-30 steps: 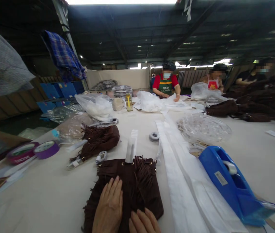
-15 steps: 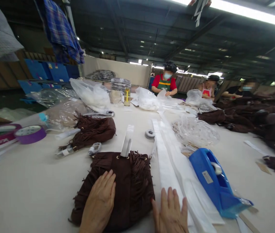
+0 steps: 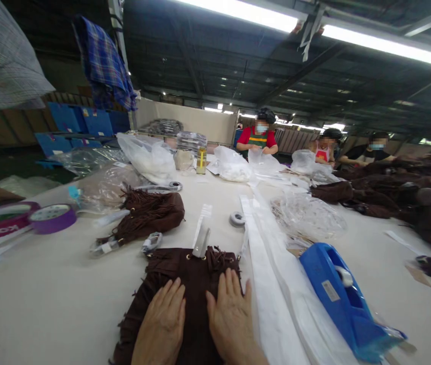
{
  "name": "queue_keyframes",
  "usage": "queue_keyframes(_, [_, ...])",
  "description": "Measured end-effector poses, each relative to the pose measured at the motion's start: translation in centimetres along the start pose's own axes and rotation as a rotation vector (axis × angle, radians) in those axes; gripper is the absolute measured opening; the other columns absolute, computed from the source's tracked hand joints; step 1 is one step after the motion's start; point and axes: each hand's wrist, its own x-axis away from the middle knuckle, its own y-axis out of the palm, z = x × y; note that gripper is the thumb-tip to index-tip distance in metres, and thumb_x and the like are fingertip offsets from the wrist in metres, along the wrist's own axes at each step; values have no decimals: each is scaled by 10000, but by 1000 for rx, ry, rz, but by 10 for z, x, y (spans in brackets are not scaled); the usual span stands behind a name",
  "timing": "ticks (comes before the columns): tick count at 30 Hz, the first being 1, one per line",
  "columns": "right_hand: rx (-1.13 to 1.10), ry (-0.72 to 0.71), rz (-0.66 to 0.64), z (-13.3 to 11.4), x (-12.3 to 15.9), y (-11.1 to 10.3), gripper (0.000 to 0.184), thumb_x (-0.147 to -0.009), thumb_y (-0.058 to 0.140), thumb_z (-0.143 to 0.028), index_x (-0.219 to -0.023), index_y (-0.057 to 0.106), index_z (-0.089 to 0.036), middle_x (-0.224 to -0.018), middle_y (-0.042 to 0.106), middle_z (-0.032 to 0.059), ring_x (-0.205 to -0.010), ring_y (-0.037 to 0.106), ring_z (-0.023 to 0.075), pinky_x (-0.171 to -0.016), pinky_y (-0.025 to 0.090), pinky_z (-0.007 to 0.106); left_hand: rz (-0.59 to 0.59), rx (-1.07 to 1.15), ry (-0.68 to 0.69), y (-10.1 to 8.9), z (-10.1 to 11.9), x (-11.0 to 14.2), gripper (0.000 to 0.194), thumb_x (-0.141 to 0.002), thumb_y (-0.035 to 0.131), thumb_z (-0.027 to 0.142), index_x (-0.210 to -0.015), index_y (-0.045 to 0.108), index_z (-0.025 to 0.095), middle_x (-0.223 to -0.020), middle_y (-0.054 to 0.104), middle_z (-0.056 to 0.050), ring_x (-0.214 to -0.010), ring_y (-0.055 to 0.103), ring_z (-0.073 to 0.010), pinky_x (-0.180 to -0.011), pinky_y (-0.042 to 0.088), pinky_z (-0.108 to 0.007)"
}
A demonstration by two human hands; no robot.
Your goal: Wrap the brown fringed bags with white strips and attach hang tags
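Observation:
A dark brown fringed bag point(image 3: 196, 314) lies flat on the pale table in front of me, with gold eyelets along its top edge. My left hand point(image 3: 162, 319) rests flat on its left half, fingers stretched out. On the right half lies my right hand point(image 3: 230, 314), also flat with the thumb apart. Between them the smooth middle of the bag shows. A strip with a clear wrapping point(image 3: 202, 238) sticks up from the bag's top edge. Beyond, a second brown fringed bag point(image 3: 154, 213) lies to the left.
A blue tape dispenser point(image 3: 346, 299) and long white strips point(image 3: 272, 274) lie at right. Purple tape rolls point(image 3: 52, 218) sit at left, a small grey roll point(image 3: 237, 219) ahead. Plastic bags point(image 3: 306, 215) and piled brown bags point(image 3: 401, 187) lie farther off. Co-workers point(image 3: 257, 137) are across the table.
My right hand has moved left from the table beside the bag onto its right half. My left hand stays on the left half. The view has tilted up slightly.

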Motion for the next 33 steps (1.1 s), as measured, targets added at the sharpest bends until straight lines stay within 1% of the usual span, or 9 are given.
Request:
queue_keyframes(2, [118, 139, -115, 24, 0, -14, 470, -855, 392, -317, -1150, 569, 3, -1211, 526, 275, -1148, 478, 379, -979, 236, 588, 12, -6, 3, 0, 1, 0, 316, -872, 344, 214, -1021, 607, 123, -1060, 653, -90, -981, 602, -208, -825, 498, -338])
queue_keyframes(5, [124, 106, 40, 34, 4, -19, 446, -869, 356, -291, -1132, 577, -6, -1224, 518, 272, -1161, 469, 363, -985, 258, 557, 28, -31, 36, 3, 0, 2, 314, -859, 347, 194, -1023, 603, 118, -1075, 647, -92, -992, 596, -209, -824, 491, -337])
queue_keyframes(8, [-98, -180, 131, 5, -1, -7, 370, -862, 362, -219, -1140, 589, -126, -1236, 561, 127, -1192, 458, 248, -1048, 247, 437, 81, -56, 67, 7, -5, 3, 310, -859, 338, 195, -984, 615, 130, -1029, 667, -81, -944, 616, -195, -792, 492, -314])
queue_keyframes(11, [-186, -304, -49, -29, -19, 5, 341, -852, 418, -235, -1131, 598, -159, -1211, 589, 88, -1190, 462, 240, -1056, 240, 445, 118, -60, 123, 10, -10, 3, 307, -863, 335, 211, -960, 621, 153, -985, 683, -61, -906, 628, -177, -770, 487, -284])
queue_keyframes(15, [-58, -151, -131, -29, -41, 7, 426, -878, 409, -295, -1215, 532, -64, -1277, 506, 181, -1241, 385, 332, -1045, 143, 573, 162, -66, 146, 11, -12, 1, 291, -861, 350, 212, -938, 622, 142, -956, 689, -63, -886, 631, -178, -759, 480, -286])
queue_keyframes(18, [108, 18, -109, 1, -40, -1, 507, -870, 421, -335, -1225, 501, 17, -1271, 476, 257, -1237, 375, 376, -1028, 126, 597, 191, -51, 126, 11, -9, -2, 287, -863, 354, 206, -930, 620, 123, -948, 687, -76, -879, 629, -187, -759, 473, -299])
queue_keyframes(22, [250, 172, -130, 36, -30, -18, 508, -835, 460, -363, -1135, 575, 30, -1212, 504, 308, -1161, 447, 422, -963, 223, 614, 213, -44, 103, 9, -7, -5, 295, -873, 337, 209, -902, 617, 121, -917, 692, -76, -848, 632, -183, -746, 469, -298])
queue_keyframes(28, [-38, -195, -28, 16, -56, -17, 381, -844, 449, -182, -1217, 520, -202, -1285, 527, 71, -1231, 400, 240, -1041, 179, 446, 218, -71, 132, 8, -8, -5, 280, -859, 343, 195, -904, 612, 128, -910, 696, -71, -835, 641, -177, -737, 474, -291])
queue_keyframes(33, [-45, -253, -100, 14, -80, 1, 159, -854, 501, -223, -946, 629, -238, -919, 658, 24, -915, 552, 203, -832, 342, 360, 220, -82, 163, 12, -13, -2, 250, -848, 374, 198, -907, 610, 140, -906, 700, -63, -830, 647, -172, -731, 483, -274])
